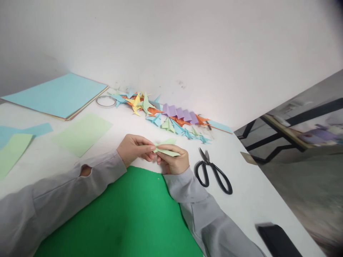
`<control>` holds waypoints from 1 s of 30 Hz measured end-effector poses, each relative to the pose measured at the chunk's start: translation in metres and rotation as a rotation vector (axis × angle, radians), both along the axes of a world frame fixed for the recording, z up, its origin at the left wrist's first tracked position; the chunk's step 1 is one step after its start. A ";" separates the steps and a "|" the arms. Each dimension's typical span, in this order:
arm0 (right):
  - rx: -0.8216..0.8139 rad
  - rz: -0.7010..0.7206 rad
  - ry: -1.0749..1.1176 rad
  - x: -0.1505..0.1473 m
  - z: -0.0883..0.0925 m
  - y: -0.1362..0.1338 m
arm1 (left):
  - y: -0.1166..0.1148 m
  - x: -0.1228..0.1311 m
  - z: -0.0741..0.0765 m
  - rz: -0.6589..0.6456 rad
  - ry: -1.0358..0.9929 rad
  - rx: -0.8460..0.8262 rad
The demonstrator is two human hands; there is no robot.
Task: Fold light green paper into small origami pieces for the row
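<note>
Between my two hands is a small folded piece of light green paper (pixel 169 152), with narrow flaps spreading to the right. My left hand (pixel 137 147) pinches its left end between thumb and fingertips. The fingers of my right hand (pixel 175 160) are closed on its right part from below. Both hands are just above the white table, past the top edge of a green cloth (pixel 125 210). Black-handled scissors (pixel 211 170) lie partly spread to the right of my right hand. A light green sheet (pixel 84 134) lies to the left of my left hand.
Along the wall lies a row of colourful folded paper figures (pixel 144 105), beside a roll of tape (pixel 106 101). A stack of coloured paper (pixel 57 94) sits at back left, with blue and green pieces (pixel 14 150) nearer. A black object (pixel 277 239) lies near the right table edge.
</note>
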State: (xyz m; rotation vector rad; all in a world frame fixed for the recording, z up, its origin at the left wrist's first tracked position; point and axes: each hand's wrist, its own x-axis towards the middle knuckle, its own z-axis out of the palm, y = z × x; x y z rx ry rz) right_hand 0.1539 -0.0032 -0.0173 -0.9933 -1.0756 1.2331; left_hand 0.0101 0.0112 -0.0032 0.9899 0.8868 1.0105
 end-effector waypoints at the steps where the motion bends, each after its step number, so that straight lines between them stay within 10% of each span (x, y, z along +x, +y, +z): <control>1: -0.006 0.018 0.020 0.000 0.001 0.000 | 0.000 0.000 0.001 0.017 -0.007 0.003; 10: -0.121 0.039 0.291 0.009 0.001 0.008 | 0.004 -0.001 0.000 0.086 -0.015 0.052; 30: -0.238 0.121 0.043 0.009 0.003 0.009 | 0.005 -0.007 0.003 -0.063 0.172 0.177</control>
